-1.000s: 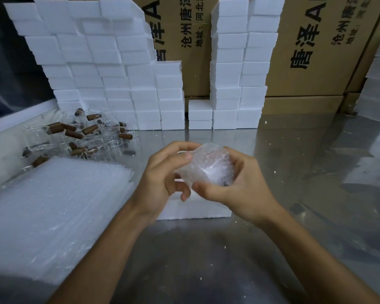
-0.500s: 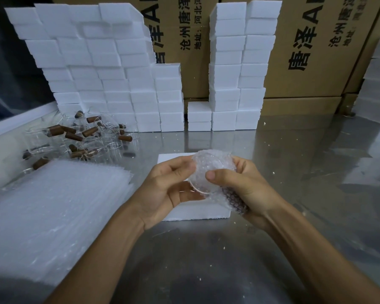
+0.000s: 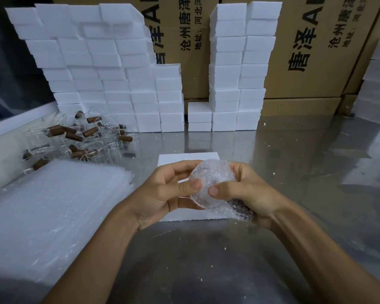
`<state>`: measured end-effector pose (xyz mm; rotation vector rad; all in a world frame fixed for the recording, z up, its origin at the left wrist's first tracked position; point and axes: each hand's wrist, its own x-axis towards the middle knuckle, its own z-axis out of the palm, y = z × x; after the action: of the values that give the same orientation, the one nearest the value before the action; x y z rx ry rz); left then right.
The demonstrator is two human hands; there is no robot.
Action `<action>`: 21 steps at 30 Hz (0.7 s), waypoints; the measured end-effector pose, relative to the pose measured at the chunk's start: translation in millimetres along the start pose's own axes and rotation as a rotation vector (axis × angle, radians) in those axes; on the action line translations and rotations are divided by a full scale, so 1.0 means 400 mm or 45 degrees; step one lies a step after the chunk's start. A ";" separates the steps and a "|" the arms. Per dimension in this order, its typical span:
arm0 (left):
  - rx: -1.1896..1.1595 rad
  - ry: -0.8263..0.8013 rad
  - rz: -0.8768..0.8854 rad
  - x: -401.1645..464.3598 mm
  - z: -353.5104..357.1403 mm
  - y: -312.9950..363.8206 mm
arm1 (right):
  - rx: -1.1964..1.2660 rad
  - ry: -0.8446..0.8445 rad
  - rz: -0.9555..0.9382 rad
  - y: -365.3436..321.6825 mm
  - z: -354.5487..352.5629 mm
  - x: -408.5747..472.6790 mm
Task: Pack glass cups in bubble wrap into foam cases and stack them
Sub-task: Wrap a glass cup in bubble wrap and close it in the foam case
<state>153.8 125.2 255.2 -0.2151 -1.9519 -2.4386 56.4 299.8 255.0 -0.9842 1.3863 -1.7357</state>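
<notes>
A glass cup wrapped in bubble wrap (image 3: 213, 183) is held between both hands above the middle of the table. My left hand (image 3: 165, 194) grips its left side, thumb pressed on the wrap. My right hand (image 3: 246, 191) grips the right side, thumb on the front, with the cup's dark handle end under the wrap near my palm. Beneath the hands lies a white foam case (image 3: 189, 157) on the steel table (image 3: 305, 172), mostly hidden. A heap of bare glass cups with brown handles (image 3: 81, 137) lies at the left, behind a stack of bubble wrap sheets (image 3: 53, 207).
Stacked white foam cases (image 3: 110, 84) fill the back left, and a taller double column of foam cases (image 3: 239, 69) stands at the back centre against cardboard boxes (image 3: 316, 51). More foam (image 3: 375, 84) stands at the far right edge. Foam crumbs dot the table.
The wrapped cup has come down and toward me, turned so its round end faces up. Both thumbs now press on the wrap over that end.
</notes>
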 end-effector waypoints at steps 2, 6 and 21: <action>-0.014 -0.024 0.009 -0.001 -0.005 -0.003 | 0.004 -0.008 -0.008 -0.001 0.003 0.000; -0.010 0.007 0.063 -0.001 -0.013 -0.002 | -0.173 0.118 -0.059 -0.004 0.009 0.003; 0.572 0.309 0.419 0.017 -0.020 -0.026 | -0.915 0.400 -0.360 0.000 -0.041 -0.003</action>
<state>145.2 120.3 244.3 -0.2001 -2.0882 -1.6933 42.7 308.3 252.5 -1.3719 2.2554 -1.6562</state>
